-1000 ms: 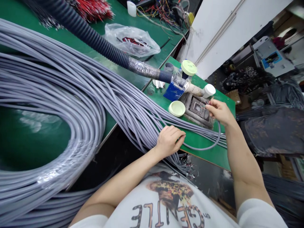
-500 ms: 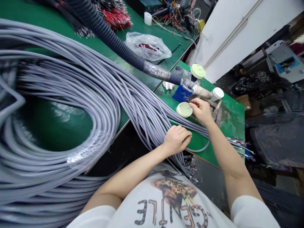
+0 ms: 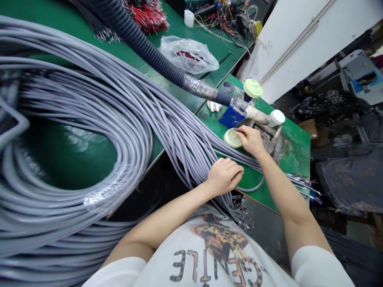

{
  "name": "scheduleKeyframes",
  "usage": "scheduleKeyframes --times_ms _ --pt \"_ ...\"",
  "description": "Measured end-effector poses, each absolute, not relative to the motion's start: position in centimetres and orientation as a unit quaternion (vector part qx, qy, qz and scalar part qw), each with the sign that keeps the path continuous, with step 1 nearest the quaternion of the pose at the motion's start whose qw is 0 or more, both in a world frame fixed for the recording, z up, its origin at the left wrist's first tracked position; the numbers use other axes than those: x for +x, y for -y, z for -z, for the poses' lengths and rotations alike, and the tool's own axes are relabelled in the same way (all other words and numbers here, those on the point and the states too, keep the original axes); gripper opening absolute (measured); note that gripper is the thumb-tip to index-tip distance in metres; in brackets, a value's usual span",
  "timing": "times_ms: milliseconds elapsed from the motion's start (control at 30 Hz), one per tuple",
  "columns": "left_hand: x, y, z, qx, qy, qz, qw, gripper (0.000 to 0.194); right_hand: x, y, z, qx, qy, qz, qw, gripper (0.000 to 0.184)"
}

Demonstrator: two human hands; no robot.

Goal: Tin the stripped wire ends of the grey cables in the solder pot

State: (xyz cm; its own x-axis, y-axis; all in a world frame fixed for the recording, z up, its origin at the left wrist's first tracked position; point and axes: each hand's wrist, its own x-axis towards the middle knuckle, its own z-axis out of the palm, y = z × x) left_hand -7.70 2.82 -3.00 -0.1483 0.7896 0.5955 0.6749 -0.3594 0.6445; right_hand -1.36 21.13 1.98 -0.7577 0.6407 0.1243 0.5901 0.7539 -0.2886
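my right hand (image 3: 251, 140), narrow: thumb and fingers pinched on thin wires (image 3: 237, 130), tips held over a round pale green dish (image 3: 232, 138). my left hand (image 3: 223, 175), fingers curled, resting at the near side of the grey cable bundle (image 3: 176, 127); whether it grips a cable cannot be told. one cable loop (image 3: 253, 188) curves from beside the left hand to beneath my right forearm.

just behind the right hand, partly hidden by it: a grimy metal fixture (image 3: 266, 139). above the dish: a blue box (image 3: 231, 116), under the end of a ribbed hose (image 3: 143, 46) that slants in from the upper left and bars the space beyond. around the hose end: a white cup (image 3: 276, 118), a jar with a pale green lid (image 3: 253, 88), and white pieces (image 3: 213, 106).

the small green table (image 3: 295, 139) shows its stained top to the right of the fixture; its near edge runs under my right forearm. stripped cable ends (image 3: 305, 185) overhang its right edge. the bundle crosses to the larger green bench (image 3: 68, 153), where the cable coil (image 3: 119, 175) spreads leftward. farther out: a plastic bag (image 3: 188, 56), then a white panel (image 3: 293, 44) beyond the small table.
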Motion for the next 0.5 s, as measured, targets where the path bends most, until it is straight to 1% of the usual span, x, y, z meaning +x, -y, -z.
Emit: scheduleKeyframes --times_ms 167,267,400,500 --pt "-7.6 -2.8 3.0 0.650 -0.562 -0.509 0.053 0.015 -1.6 -21.0 -1.9 -0.331 0.933 -0.102 0.092 0.019" --pt "-7.6 -2.8 3.0 0.649 -0.563 -0.510 0.051 0.016 -1.7 -20.9 -2.2 -0.328 0.933 -0.109 0.098 0.018" --pt "-7.7 -2.8 2.9 0.647 -0.564 -0.510 0.053 0.016 -0.3 -21.1 -3.9 -0.345 0.916 -0.138 0.152 0.019" --pt "-7.7 -2.8 3.0 0.648 -0.560 -0.514 0.057 0.016 2.3 -22.2 -4.9 -0.415 0.880 -0.125 0.194 0.025"
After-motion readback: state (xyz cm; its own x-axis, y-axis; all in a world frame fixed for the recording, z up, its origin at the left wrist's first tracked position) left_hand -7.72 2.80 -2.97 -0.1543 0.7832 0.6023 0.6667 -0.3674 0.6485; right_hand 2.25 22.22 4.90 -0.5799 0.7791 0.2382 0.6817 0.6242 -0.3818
